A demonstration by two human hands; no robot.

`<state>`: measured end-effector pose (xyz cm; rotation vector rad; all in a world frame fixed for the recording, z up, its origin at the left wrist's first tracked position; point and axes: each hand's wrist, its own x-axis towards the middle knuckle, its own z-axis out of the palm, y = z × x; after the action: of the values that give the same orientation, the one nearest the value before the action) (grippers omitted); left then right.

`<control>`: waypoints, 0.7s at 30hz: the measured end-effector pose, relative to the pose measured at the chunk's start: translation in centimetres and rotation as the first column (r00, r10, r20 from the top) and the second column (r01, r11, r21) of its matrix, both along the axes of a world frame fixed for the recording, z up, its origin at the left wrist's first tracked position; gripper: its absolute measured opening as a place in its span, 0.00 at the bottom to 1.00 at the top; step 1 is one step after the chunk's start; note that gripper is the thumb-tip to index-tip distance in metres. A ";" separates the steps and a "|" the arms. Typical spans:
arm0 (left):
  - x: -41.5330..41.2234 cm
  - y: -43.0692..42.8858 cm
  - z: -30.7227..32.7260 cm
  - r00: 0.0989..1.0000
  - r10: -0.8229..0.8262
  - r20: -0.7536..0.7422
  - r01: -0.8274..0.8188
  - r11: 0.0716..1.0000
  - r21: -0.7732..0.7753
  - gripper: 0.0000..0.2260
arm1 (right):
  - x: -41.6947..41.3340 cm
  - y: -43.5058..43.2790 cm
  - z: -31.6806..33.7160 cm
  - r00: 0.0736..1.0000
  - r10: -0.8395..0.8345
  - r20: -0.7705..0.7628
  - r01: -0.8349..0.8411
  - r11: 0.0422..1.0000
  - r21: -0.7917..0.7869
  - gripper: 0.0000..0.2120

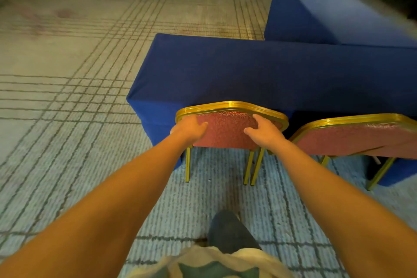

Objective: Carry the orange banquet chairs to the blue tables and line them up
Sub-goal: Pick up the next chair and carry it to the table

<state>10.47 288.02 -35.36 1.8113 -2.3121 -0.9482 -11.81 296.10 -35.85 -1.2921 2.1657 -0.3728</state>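
Orange chair (228, 131) gripped by left hand (189, 130), touched by right hand (264, 131).

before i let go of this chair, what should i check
1. Chair at the table: ok, its back stands close against the near side.
2. Legs on the carpet: ok for those that show; the rest cannot tell.
3. Apart from the second chair: ok, a narrow gap shows.
4. Backs in one line: cannot tell, the wide lens bends them.
5. Left hand holds the back's left edge, right hand rests flat on it: ok.
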 end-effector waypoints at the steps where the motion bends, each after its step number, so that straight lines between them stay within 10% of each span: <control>1: 0.3 0.6 0.2 1.000 0.004 -0.008 -0.004 1.000 0.008 0.22 | 0.4 0.7 0.0 1.000 0.000 0.003 0.000 1.000 0.006 0.35; 21: 13.2 14.5 4.3 0.964 0.222 -0.148 -0.222 0.975 0.014 0.19 | 12.4 12.0 3.8 0.983 0.165 0.082 -0.155 0.980 -0.123 0.27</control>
<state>23.64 302.53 -31.05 1.8785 -1.9733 -1.0067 0.56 308.05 -32.06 -1.4730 1.9731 -0.4886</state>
